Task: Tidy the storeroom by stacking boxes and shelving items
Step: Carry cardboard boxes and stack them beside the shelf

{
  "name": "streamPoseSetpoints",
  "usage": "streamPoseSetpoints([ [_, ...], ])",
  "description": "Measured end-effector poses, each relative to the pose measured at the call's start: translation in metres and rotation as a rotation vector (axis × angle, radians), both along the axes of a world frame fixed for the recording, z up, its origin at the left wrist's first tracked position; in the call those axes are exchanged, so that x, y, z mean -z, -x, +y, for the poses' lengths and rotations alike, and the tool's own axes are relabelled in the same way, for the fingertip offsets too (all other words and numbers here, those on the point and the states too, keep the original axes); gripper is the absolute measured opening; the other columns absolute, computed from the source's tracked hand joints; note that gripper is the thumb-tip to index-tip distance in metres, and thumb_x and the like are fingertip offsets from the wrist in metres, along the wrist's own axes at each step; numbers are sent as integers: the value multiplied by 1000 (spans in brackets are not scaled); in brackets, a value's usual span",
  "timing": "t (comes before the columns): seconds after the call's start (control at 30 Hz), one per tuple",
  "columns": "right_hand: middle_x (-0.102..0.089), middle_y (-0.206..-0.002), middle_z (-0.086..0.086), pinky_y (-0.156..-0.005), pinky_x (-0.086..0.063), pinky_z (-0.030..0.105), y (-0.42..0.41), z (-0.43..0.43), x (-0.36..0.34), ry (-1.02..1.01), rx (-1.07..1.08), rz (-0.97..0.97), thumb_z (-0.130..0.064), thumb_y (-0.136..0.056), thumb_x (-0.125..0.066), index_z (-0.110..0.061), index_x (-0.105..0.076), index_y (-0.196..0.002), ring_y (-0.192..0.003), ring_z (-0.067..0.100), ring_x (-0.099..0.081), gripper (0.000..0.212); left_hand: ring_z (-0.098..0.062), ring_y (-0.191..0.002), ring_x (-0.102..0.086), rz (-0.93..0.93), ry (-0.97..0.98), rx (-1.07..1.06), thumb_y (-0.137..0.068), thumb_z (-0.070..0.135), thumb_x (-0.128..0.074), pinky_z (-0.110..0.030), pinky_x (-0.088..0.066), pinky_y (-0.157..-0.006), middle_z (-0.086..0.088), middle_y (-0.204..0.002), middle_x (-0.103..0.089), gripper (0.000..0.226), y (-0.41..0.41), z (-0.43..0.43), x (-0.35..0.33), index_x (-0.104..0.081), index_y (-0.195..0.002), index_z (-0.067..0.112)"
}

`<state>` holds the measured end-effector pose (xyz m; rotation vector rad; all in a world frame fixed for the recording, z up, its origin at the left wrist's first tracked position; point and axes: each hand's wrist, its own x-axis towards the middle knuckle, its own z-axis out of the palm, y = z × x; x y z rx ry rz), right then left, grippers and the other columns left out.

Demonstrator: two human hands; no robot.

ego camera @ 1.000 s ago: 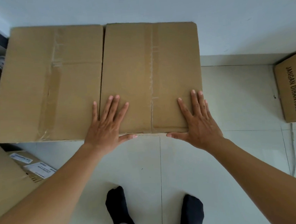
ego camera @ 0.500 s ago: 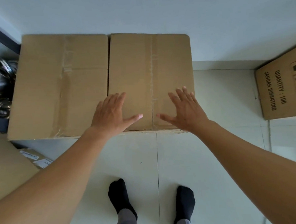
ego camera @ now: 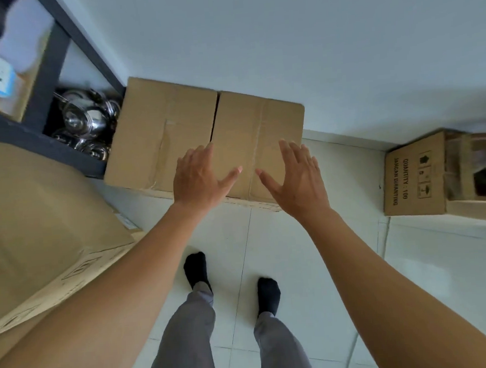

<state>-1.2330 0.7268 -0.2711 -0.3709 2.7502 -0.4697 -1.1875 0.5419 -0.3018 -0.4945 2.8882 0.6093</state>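
Storeroom tidying appears partway done: left hand (ego camera: 200, 181) and right hand (ego camera: 296, 180) hover open and empty over a taped box (ego camera: 256, 119) at the wall, printed carton (ego camera: 411, 177) seemingly unsorted.

I stand on a floor (ego camera: 442, 250) of pale, glossy tiles with thin grout lines, facing a plain white wall (ego camera: 283, 31). On my left a dark metal shelf rack (ego camera: 44, 74) stands against that wall, in soft, even light.

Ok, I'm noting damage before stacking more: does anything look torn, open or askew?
The printed box at the right: beside its lettered face a dark gap shows, as if a flap is open or torn. Nothing else stands out.
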Motion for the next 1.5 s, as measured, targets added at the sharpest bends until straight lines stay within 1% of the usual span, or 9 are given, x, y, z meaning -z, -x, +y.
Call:
streamPoseSetpoints([
  [0.13,-31,-152,10,-117,-18,50,-17,-4,-49,18,-28,28,-62,-90,-42,-14,-25,-149,-145,33,-17,77,-31,-133,-40,38,-16,-53,-81,72,-36,-44,-28,-110,-14,-144,-47,91,-21,8,-58,-37,-144,7],
  [0.23,-26,-153,12,-117,-15,51,-29,-6,-80,-25,-91,30,-62,-91,-41,-15,-27,-148,-146,35,-12,75,-31,-134,-39,31,-8,-85,-88,66,-47,-44,-27,-109,-14,-145,-45,82,-40,17,-92,-36,-145,8],
  [0.53,-17,-158,13,-119,-8,50,-73,-14,-133,-43,-332,24,-64,-93,-33,-16,-22,-151,-147,34,-5,76,-27,-140,-31,31,-24,-370,-90,64,-45,-42,-19,-115,-9,-150,-40,80,-137,39,-155,-30,-149,13],
  [0.67,-18,-157,13,-118,-9,51,-98,-29,-146,-37,-497,27,-65,-93,-33,-17,-20,-151,-147,34,-6,77,-27,-139,-33,18,-63,-564,-89,63,-49,-42,-26,-113,-9,-151,-39,81,-191,41,-172,-30,-150,13],
  [0.83,-15,-159,12,-118,-8,50,-142,-54,-163,-17,-721,23,-63,-94,-32,-17,-17,-153,-148,33,-5,76,-27,-138,-35,51,-74,-798,-89,61,-52,-38,-27,-112,-9,-149,-42,78,-260,45,-194,-34,-148,13],
  [1.07,-29,-154,14,-116,-18,51,-253,-100,-178,65,-1012,58,-66,-92,-35,-16,-24,-150,-144,35,-18,77,-27,-132,-42,92,-50,-1069,-86,67,-49,-41,-34,-109,-6,-143,-50,78,-383,43,-217,-39,-145,17],
  [1.23,-37,-147,12,-111,-28,53,-353,-118,-186,112,-1194,86,-65,-92,-36,-13,-30,-147,-137,35,-30,75,-26,-136,-37,127,-31,-1212,-88,64,-51,-39,-28,-111,-8,-146,-45,77,-488,58,-225,-36,-146,16],
  [1.33,-39,-146,10,-110,-27,53,-418,-116,-189,134,-1263,67,-66,-91,-35,-13,-32,-146,-135,34,-31,77,-24,-139,-33,116,-55,-1298,-88,66,-48,-39,-27,-113,-4,-149,-41,78,-556,72,-226,-33,-148,20],
  [1.5,-40,-145,11,-110,-28,52,-520,-114,-190,153,-1365,45,-62,-92,-39,-12,-31,-146,-136,35,-30,74,-25,-121,-51,128,-30,-1411,-84,68,-49,-39,-41,-102,-3,-127,-60,68,-664,96,-227,-47,-134,22],
])
